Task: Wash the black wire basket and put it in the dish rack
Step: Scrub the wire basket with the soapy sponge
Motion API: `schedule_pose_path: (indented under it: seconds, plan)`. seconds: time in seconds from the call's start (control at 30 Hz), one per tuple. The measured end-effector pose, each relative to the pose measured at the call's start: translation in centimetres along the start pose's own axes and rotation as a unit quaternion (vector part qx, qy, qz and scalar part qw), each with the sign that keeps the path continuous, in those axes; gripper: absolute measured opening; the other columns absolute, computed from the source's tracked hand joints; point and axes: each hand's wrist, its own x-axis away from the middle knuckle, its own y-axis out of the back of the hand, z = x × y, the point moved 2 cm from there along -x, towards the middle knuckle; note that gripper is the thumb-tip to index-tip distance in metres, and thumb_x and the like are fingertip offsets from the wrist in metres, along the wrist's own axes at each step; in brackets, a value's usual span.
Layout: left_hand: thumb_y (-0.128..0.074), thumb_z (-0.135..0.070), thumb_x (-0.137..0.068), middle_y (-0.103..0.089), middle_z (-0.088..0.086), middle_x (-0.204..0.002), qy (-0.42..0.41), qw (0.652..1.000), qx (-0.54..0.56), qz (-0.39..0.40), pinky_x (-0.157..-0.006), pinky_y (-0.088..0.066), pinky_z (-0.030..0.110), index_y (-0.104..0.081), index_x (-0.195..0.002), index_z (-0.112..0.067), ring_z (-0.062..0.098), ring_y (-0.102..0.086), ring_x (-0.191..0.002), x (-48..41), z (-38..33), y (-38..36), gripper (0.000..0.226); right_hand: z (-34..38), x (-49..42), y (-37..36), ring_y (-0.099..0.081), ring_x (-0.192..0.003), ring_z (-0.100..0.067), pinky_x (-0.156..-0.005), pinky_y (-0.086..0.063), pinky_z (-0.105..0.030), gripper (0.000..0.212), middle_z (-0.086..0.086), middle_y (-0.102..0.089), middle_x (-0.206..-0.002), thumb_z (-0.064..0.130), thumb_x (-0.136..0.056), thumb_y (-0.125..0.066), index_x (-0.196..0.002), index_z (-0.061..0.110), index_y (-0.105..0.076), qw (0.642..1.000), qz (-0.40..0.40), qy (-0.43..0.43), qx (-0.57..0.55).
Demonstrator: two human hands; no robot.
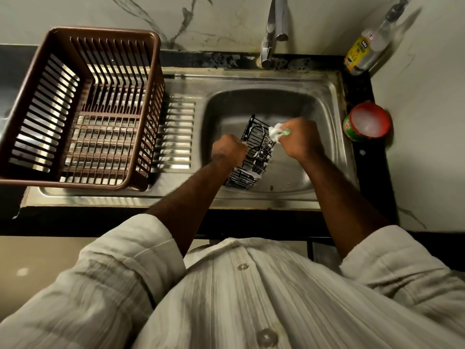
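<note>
The black wire basket [254, 157] hangs tilted over the steel sink [327, 102], streaked with white foam. My left hand [227, 150] grips its left edge. My right hand [300, 139] holds a soapy green scrub pad [276, 131] against the basket's upper right rim. The brown plastic dish rack [45, 102] stands on the drainboard to the left, with nothing in it.
The tap [273, 31] rises behind the sink, and no water is visible running from it. A dish soap bottle [364, 46] stands in the back right corner. A red-rimmed tub of white soap paste [367, 122] sits on the dark counter right of the sink.
</note>
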Motion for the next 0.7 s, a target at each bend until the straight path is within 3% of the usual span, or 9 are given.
schedule_pose_path:
  seconds: [0.1,0.23,0.37,0.47,0.57,0.7]
  plan:
    - [-0.055,-0.031,-0.1,-0.067,0.006,-0.092,0.003,1.0,-0.005,0.005,-0.07,-0.044,0.026,-0.065,-0.082,-0.015,0.022,-0.064,-0.085,-0.1,-0.1,0.1,0.026,1.5,-0.1,-0.5,-0.07,-0.099,-0.03,-0.076,-0.05,-0.028,0.022,-0.014,-0.075,-0.106,0.018,-0.085,-0.072,-0.105,0.011,-0.078,1.0,0.009,0.007,0.005]
    - [-0.058,-0.035,-0.098,-0.069,0.006,-0.094,0.015,1.0,0.011,0.01,-0.066,-0.043,0.026,-0.063,-0.08,-0.017,0.021,-0.066,-0.086,-0.5,0.2,0.1,0.025,1.2,0.5,-1.5,-0.07,-0.103,-0.025,-0.077,-0.048,-0.021,0.024,-0.004,-0.074,-0.113,0.018,-0.085,-0.072,-0.109,0.02,-0.077,1.0,0.015,-0.021,0.001]
    - [-0.057,-0.037,-0.099,-0.062,0.0,-0.082,0.008,1.0,0.005,0.018,-0.051,-0.034,0.023,-0.058,-0.077,-0.019,0.01,-0.054,-0.067,-0.4,0.1,0.1,0.029,0.1,0.6,-1.1,-0.071,-0.089,-0.03,-0.069,-0.052,-0.028,0.02,-0.012,-0.075,-0.094,0.028,-0.084,-0.074,-0.096,0.013,-0.078,0.999,0.03,-0.009,0.034]
    - [-0.058,-0.039,-0.098,-0.063,0.002,-0.086,0.005,1.0,-0.012,0.018,-0.054,-0.035,0.024,-0.059,-0.08,-0.018,0.014,-0.056,-0.07,-0.5,-0.3,-0.2,0.028,-0.5,0.4,-0.6,-0.07,-0.079,-0.032,-0.063,-0.047,-0.027,0.033,-0.012,-0.07,-0.079,0.041,-0.084,-0.07,-0.086,0.008,-0.075,0.998,0.029,-0.018,0.052]
    - [-0.058,-0.039,-0.099,-0.064,0.003,-0.089,-0.002,1.0,-0.017,0.021,-0.053,-0.035,0.024,-0.059,-0.081,-0.017,0.013,-0.056,-0.071,-0.5,-0.4,-0.6,0.028,-0.2,0.2,-0.2,-0.071,-0.089,-0.027,-0.071,-0.053,-0.028,0.024,-0.009,-0.076,-0.097,0.03,-0.083,-0.073,-0.102,0.016,-0.077,0.999,0.008,-0.004,0.031]
    - [-0.058,-0.034,-0.099,-0.067,0.006,-0.094,-0.015,0.999,-0.044,0.016,-0.058,-0.038,0.024,-0.063,-0.086,-0.016,0.018,-0.059,-0.075,-0.3,-0.6,-0.5,0.024,2.4,0.2,-0.9,-0.067,-0.075,-0.02,-0.062,-0.048,-0.028,0.016,-0.007,-0.075,-0.085,0.017,-0.084,-0.069,-0.095,0.012,-0.079,0.994,0.033,0.108,-0.005]
